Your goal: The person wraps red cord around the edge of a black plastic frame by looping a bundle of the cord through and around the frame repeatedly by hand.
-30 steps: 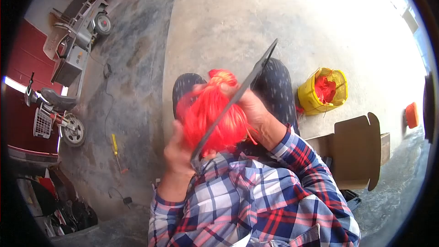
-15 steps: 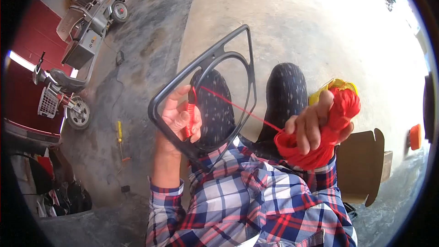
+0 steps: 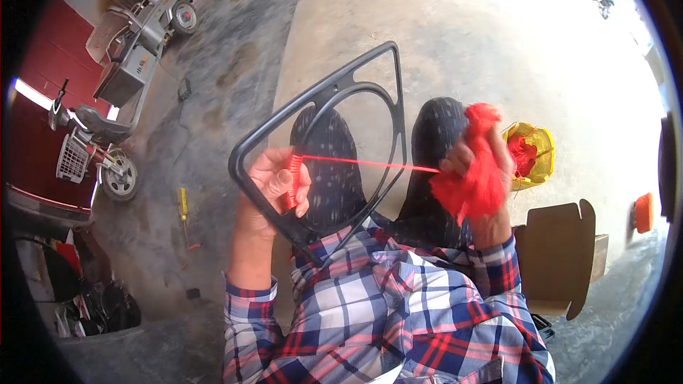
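My left hand (image 3: 276,181) is closed around one bar of a black plastic frame (image 3: 327,92), which has a round opening in its middle. Red cord (image 3: 294,179) is wound in tight turns around that bar, under my fingers. From the winding, a taut strand (image 3: 366,163) runs across the round opening to my right hand (image 3: 499,160). My right hand grips a loose bundle of red cord (image 3: 469,185), blurred by motion. Both hands are above my knees, and the frame is tilted.
A yellow basket (image 3: 544,163) with more red cord inside stands right of my knees. Near it are an open cardboard box (image 3: 558,256) and an orange object (image 3: 644,213). A yellow screwdriver (image 3: 183,206) lies on the floor at left. A scooter (image 3: 99,139) and a cargo tricycle (image 3: 142,57) stand farther left.
My right hand has moved up and left with the cord bundle and turned over, uncovering the yellow basket. The strand now runs nearly level. My left hand and the frame have barely moved.
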Action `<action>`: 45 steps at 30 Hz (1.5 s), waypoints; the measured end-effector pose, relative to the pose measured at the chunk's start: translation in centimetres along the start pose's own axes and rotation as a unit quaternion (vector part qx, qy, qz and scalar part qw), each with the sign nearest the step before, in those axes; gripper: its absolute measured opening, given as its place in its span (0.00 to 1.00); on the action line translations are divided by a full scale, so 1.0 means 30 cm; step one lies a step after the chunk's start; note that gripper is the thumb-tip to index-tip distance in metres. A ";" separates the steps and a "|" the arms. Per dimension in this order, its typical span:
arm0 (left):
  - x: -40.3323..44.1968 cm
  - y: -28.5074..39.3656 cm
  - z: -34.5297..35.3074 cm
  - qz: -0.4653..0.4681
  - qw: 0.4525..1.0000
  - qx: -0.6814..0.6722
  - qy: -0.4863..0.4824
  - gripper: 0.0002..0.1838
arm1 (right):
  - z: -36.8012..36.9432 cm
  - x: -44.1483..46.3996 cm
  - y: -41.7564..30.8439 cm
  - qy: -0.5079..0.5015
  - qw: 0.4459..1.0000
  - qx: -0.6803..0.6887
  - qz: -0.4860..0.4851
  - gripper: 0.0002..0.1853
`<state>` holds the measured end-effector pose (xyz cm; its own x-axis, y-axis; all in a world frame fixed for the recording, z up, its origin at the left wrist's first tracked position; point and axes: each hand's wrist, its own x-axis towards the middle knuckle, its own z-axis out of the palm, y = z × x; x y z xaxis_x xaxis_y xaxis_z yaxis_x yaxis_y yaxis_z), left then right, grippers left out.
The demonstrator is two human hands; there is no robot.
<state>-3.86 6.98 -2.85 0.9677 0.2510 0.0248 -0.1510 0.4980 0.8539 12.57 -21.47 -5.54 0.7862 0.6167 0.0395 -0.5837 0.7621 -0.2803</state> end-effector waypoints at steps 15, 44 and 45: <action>-0.021 -0.086 0.224 0.010 0.997 0.020 0.072 0.24 | 0.197 0.084 0.210 -0.158 0.920 -0.350 0.075 0.10; 0.019 -0.030 0.047 0.011 0.999 -0.016 -0.048 0.24 | 0.103 -0.005 0.094 -0.228 0.962 -0.143 0.039 0.28; 0.017 -0.031 0.047 0.013 0.999 -0.026 -0.043 0.23 | 0.088 -0.009 0.095 -0.176 0.975 -0.128 0.046 0.27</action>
<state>-2.94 5.47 -2.90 0.9767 0.1928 0.0940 -0.1849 0.5347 0.8246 10.16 -18.93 -3.83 0.5893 0.7433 0.3166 -0.5432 0.6546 -0.5258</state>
